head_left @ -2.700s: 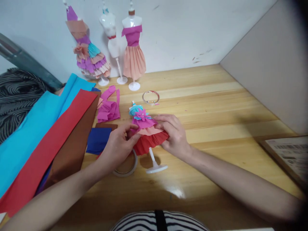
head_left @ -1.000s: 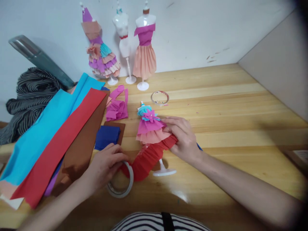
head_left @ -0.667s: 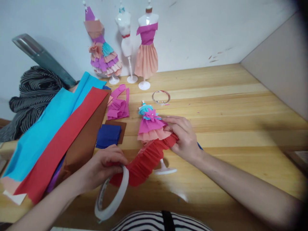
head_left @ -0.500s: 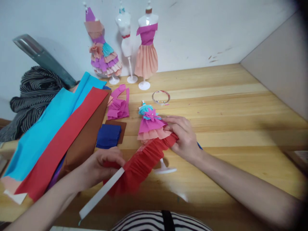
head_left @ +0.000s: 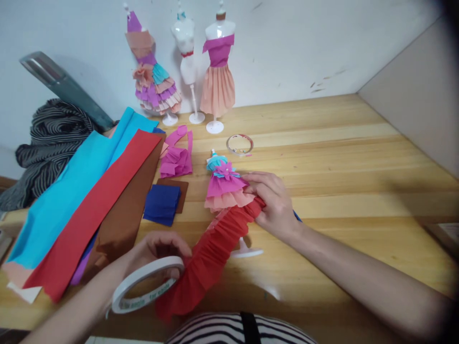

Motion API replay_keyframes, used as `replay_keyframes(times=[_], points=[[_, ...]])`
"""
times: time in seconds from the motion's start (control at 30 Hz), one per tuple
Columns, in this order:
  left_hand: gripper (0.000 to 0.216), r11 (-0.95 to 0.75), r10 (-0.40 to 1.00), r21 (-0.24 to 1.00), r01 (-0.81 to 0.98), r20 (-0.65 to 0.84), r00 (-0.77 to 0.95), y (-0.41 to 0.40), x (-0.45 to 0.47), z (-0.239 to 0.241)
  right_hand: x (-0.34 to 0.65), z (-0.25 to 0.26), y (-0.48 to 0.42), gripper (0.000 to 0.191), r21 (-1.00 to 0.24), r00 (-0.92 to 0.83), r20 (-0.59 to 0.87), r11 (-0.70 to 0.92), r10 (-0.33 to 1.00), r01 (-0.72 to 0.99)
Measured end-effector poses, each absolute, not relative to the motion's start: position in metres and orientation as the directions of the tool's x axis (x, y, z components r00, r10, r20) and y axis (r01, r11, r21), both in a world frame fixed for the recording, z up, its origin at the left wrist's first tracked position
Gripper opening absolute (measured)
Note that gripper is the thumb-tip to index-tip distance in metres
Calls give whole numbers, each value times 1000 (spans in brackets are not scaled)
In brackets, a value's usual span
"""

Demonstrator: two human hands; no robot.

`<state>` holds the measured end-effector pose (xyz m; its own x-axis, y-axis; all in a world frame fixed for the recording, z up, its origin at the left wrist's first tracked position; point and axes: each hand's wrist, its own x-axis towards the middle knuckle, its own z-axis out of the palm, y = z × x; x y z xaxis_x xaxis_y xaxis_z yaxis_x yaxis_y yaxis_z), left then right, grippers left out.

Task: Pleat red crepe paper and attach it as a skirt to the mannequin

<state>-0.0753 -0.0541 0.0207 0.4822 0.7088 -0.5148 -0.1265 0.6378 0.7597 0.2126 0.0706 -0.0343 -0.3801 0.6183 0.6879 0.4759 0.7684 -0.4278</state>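
Ok, red ruffled strip sits off the table centre, toward the near edge, long axis diagonal: upper end points to the far right corner, lower end to the near left. Hands well apart, one at each part of it. Right hand pinches the upper end against the skirt side of the dressed mannequin. Left hand has its fingers closed at the white tape roll, right by the strip's upper border; exact pinch point hidden. Roll is tilted, its oval rising toward the far right corner. Mannequin leans, neck toward the far edge and a bit left, round base nearer the near edge. Counts: 4 mannequins, this one plus 3 in a row along the far edge: layered dress, mostly bare one, pleated peach skirt. 1 white roll, 1 clear ring beyond the mannequin, 1 blue stack on 1 brown square, 1 long red sheet slanting along the left side.
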Motion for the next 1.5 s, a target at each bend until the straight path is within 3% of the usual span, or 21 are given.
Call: replay_keyframes(times=[0.1, 0.2, 0.33, 0.4, 0.53, 0.73, 0.8, 0.93, 1.1, 1.23, 1.4, 1.5], points=[[28, 636, 682, 772, -17, -551, 481, -55, -76, 12, 212, -33, 70, 11, -420, -384, 694, 775, 610, 472], [39, 593, 671, 805, -9, -487, 559, -48, -72, 3, 211, -32, 69, 12, -428, -390, 686, 774, 614, 466], [33, 296, 774, 930, 217, -367, 516, -38, -60, 1, 212, -32, 70, 12, -439, -380, 684, 768, 622, 466], [31, 249, 808, 931, 266, -351, 473, -35, -53, 4, 212, -32, 71, 13, -435, -381, 686, 769, 620, 468], [34, 287, 784, 941, 177, -337, 522, -35, -43, 17, 212, -31, 71, 14, -423, -379, 697, 776, 609, 467], [23, 119, 718, 985, 128, -174, 674, -31, -50, 40, 212, -30, 71, 13, -436, -367, 693, 766, 621, 472], [16, 165, 711, 965, 205, -261, 653, -30, -52, 40, 212, -30, 71, 14, -436, -367, 696, 769, 617, 467], [13, 421, 700, 844, 332, -535, 472, -31, -49, 27, 212, -31, 72, 14, -447, -358, 694, 764, 624, 466], [26, 491, 664, 837, 240, -538, 519, -37, -42, 10, 212, -31, 74, 13, -483, -333, 690, 751, 643, 451], [32, 251, 755, 932, 264, -358, 550, -37, -40, 6, 211, -29, 74, 12, -472, -328, 696, 752, 639, 461], [23, -12, 684, 963, 270, -189, 705, -33, -33, 19, 211, -28, 74, 13, -467, -336, 700, 759, 631, 454], [19, -106, 693, 952, 288, -137, 708, -29, -28, 22, 211, -28, 73, 14, -470, -339, 694, 756, 635, 455]])
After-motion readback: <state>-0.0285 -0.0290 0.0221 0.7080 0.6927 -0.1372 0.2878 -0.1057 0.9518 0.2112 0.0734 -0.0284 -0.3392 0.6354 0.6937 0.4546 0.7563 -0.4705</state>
